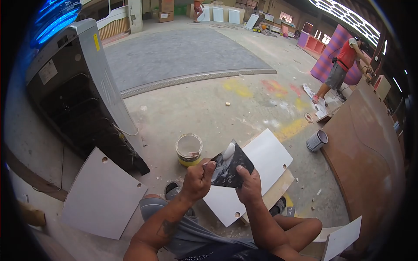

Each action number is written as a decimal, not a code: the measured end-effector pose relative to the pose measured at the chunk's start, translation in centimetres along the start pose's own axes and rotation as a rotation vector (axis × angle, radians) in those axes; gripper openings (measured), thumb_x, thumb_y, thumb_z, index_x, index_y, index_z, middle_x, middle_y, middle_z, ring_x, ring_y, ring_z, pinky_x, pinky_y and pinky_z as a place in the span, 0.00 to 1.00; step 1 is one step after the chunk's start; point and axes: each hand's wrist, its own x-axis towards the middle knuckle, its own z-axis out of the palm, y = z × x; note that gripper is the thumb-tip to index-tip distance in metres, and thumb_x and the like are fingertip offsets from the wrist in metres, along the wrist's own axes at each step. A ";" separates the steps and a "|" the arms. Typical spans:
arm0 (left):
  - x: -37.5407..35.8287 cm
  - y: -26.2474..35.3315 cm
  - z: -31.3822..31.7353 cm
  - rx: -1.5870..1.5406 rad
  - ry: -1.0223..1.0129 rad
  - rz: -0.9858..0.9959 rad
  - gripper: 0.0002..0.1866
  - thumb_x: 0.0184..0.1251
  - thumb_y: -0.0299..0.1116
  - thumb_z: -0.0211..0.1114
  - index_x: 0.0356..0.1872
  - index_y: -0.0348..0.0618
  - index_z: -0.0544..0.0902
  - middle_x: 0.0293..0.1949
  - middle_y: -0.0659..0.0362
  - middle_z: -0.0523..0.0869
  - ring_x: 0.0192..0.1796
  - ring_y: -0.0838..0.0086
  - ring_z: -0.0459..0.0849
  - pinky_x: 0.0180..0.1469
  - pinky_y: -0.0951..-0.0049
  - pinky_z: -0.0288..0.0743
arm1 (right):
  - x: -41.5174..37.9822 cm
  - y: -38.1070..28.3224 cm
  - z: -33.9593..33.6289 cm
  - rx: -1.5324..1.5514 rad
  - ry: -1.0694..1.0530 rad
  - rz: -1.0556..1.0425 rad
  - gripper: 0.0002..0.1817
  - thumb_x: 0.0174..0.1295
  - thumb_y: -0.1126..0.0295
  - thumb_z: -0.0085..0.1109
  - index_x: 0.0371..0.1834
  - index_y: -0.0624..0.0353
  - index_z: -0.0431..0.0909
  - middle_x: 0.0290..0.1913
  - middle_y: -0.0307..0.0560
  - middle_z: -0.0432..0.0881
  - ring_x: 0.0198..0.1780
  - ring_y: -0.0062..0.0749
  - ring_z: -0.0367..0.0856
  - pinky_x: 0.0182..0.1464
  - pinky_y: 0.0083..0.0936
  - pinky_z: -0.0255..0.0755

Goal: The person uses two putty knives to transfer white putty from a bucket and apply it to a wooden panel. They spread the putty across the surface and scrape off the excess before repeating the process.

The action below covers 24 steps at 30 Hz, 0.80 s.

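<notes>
A dark, flat square plate (242, 164) smeared with white paste is held up in front of me. A thick white lump of paste (229, 150) sits near its top corner. My right hand (250, 185) grips the plate's lower right side, thumb on top. My left hand (198, 179) is closed at the plate's left edge; what its fingers hold is hidden. Beneath the plate lies a white panel (271, 158) with round holes near its edges. Just beyond my left hand stands an open bucket (188, 145) with a yellow lower part.
Another white panel (102, 195) leans at left beside a grey metal appliance (102, 82). To the right are a paint can (317, 140) and a large brown board (365, 143). A person in a red top (347, 56) works farther back; another person (198, 11) stands far off.
</notes>
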 end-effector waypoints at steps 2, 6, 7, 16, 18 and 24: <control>-0.3 -0.1 -0.3 0.013 -0.078 -0.059 0.23 0.85 0.45 0.53 0.37 0.33 0.81 0.20 0.56 0.70 0.26 0.80 0.68 0.28 0.69 0.66 | 0.3 -0.8 -0.3 0.003 -0.017 0.018 0.17 0.73 0.78 0.55 0.63 0.70 0.75 0.52 0.51 0.86 0.50 0.33 0.88 0.55 0.32 0.85; -0.1 -2.2 -0.3 0.005 0.002 -0.079 0.23 0.86 0.45 0.52 0.37 0.35 0.81 0.20 0.59 0.72 0.26 0.80 0.68 0.28 0.69 0.65 | 0.9 -3.3 0.0 -0.041 -0.047 -0.102 0.17 0.72 0.77 0.56 0.61 0.69 0.77 0.50 0.49 0.87 0.48 0.31 0.88 0.53 0.31 0.85; 0.4 -2.7 -0.8 -0.034 0.053 -0.136 0.23 0.86 0.45 0.51 0.38 0.35 0.82 0.22 0.60 0.75 0.27 0.80 0.71 0.29 0.70 0.67 | 1.1 -3.7 -0.4 -0.097 -0.039 -0.147 0.16 0.72 0.76 0.57 0.60 0.69 0.78 0.50 0.47 0.87 0.49 0.28 0.87 0.55 0.28 0.81; 4.3 -0.6 -4.4 -0.704 0.218 -0.348 0.24 0.87 0.48 0.47 0.52 0.35 0.82 0.38 0.58 0.89 0.34 0.76 0.88 0.37 0.73 0.83 | 4.0 -3.5 3.5 -0.638 -0.143 -0.531 0.18 0.75 0.78 0.54 0.65 0.68 0.76 0.57 0.46 0.83 0.57 0.25 0.80 0.62 0.22 0.71; 5.0 -1.4 -5.4 -0.739 0.235 -0.405 0.25 0.87 0.49 0.46 0.55 0.36 0.81 0.41 0.56 0.90 0.35 0.73 0.89 0.36 0.71 0.85 | 5.1 -1.4 4.7 -0.704 -0.172 -0.606 0.20 0.74 0.80 0.52 0.68 0.67 0.75 0.59 0.48 0.82 0.61 0.29 0.80 0.65 0.25 0.70; 6.4 -3.3 -6.8 -0.853 0.292 -0.364 0.25 0.88 0.48 0.44 0.56 0.34 0.79 0.44 0.52 0.90 0.42 0.68 0.92 0.40 0.64 0.90 | 7.9 3.6 5.5 -0.938 -0.302 -0.669 0.26 0.69 0.84 0.51 0.71 0.60 0.75 0.57 0.56 0.84 0.59 0.44 0.84 0.62 0.32 0.75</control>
